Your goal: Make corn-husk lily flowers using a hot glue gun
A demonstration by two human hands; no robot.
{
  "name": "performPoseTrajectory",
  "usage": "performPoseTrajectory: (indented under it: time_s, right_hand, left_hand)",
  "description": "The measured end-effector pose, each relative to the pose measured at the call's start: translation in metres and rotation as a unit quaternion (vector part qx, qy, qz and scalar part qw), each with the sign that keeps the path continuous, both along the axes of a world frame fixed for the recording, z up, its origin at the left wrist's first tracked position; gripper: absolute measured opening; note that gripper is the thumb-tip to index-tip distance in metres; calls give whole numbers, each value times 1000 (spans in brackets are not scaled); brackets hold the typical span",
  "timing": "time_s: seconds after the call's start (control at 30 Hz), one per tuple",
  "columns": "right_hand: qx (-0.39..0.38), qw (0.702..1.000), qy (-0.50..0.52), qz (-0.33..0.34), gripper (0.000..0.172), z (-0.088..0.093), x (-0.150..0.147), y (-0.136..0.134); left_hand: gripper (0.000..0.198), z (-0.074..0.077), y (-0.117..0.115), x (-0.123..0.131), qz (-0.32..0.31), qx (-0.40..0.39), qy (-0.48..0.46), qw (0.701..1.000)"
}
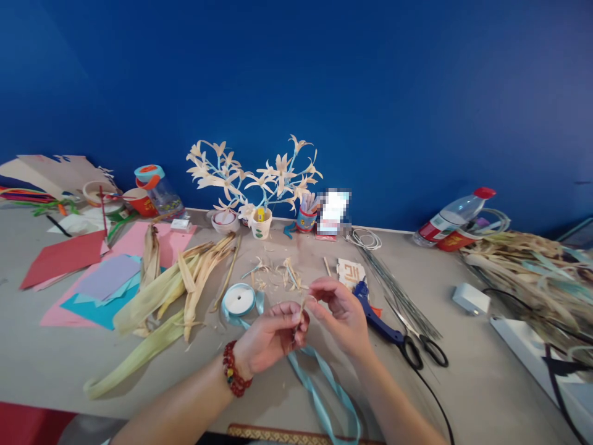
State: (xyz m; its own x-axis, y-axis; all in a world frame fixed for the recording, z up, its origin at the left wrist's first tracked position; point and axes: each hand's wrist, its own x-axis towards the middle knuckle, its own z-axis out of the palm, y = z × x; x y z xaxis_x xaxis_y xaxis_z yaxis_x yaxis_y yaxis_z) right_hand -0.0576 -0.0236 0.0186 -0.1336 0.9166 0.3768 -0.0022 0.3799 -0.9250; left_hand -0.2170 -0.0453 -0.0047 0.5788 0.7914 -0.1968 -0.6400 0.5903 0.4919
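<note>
Near the desk's [475, 390] front edge, a loop of blue ribbon [320, 403] lies between the forearms. Just beyond, the left hand [277, 332], with red beads [235, 371] at its wrist, pinches a thin pale strip [302, 303] between thumb and fingers, up off the desk. The right hand [341, 316] is narrow, thumb and forefinger curled together at the strip's upper end; the strip is too small there to tell whether they grip it.

To the right lie black-handled scissors [419, 338], just beside a dark blue glue gun [378, 321], with a bundle of wires [410, 298] behind. Left of the hands, dry husks [162, 289] lie partly over coloured paper [109, 278]; the ribbon spool [231, 301] rests flat between husks and hands. Pale scraps [290, 270] are scattered past the fingertips.

Farther back, pale flowers [281, 171] on blue stems rise above a white cup [260, 228]. A red-capped bottle [448, 216] leans at the right, before the blue wall [296, 74].
</note>
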Motion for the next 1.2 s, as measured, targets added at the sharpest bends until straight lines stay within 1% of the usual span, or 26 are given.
performPoseTrajectory:
  time_s: [0.07, 0.1, 0.13, 0.2, 0.27, 0.33, 0.4, 0.47, 0.53, 0.63, 0.73, 0.87, 1.0, 1.07, 1.1, 1.13, 1.17, 1.2]
  right_hand:
    - [-11, 1000, 17, -6, 17, 1, 0, 0]
    - [-21, 999, 26, -7, 16, 1, 1, 0]
    - [-34, 999, 37, -6, 16, 0, 0, 0]
    - [-67, 996, 60, 4, 14, -1, 0, 1]
    - [-100, 992, 76, 30, 12, -3, -2, 1]
    - [-125, 987, 77, 58, 10, -6, -4, 1]
    - [-137, 985, 75, 76, 10, -8, -7, 0]
    - [-140, 984, 75, 84, 11, -9, -9, -2]
    - [-146, 983, 75, 88, 12, -8, -10, -2]
    - [-153, 983, 72, 75, 13, -6, -8, 0]
    - [-135, 987, 80, 10, 11, -3, 3, 7]
    - [-84, 985, 105, -105, 9, 4, 26, 19]
    - [-35, 973, 102, -203, 11, 17, 51, 25]
    - [-22, 973, 53, -224, 13, 23, 67, 24]
    - [-19, 975, 3, -221, 15, 26, 76, 22]
    - [-20, 975, -67, -212, 18, 27, 85, 19]
    - [-23, 967, -155, -203, 20, 26, 96, 15]
    - [-25, 947, -252, -198, 21, 24, 107, 10]
  left_hand:
    - [10, 1, 0, 1, 51, 45, 56, 996]
    - [10, 2, -1, 1, 90, 78, 95, 988]
    - [10, 2, -1, 1, 132, 117, 138, 974]
    - [9, 3, -1, 1, 209, 202, 226, 930]
    - [10, 2, 0, 0, 266, 284, 291, 874]
    - [10, 0, 0, -2, 299, 348, 329, 825]
    - [9, -3, 1, -3, 317, 386, 355, 790]
    - [8, -4, 1, -3, 327, 397, 379, 769]
    - [7, -6, 1, -4, 336, 400, 395, 756]
    - [7, -7, 2, -4, 346, 404, 405, 744]
    - [6, -9, 3, -4, 349, 403, 404, 743]
    - [5, -15, 6, -5, 344, 380, 397, 761]
    - [6, -22, 10, -8, 337, 339, 394, 785]
    - [7, -25, 13, -8, 335, 315, 385, 800]
    - [8, -26, 14, -9, 335, 302, 380, 808]
    - [8, -27, 15, -9, 336, 290, 375, 814]
    - [9, -28, 16, -9, 338, 279, 371, 819]
    - [10, -28, 16, -9, 340, 270, 368, 822]
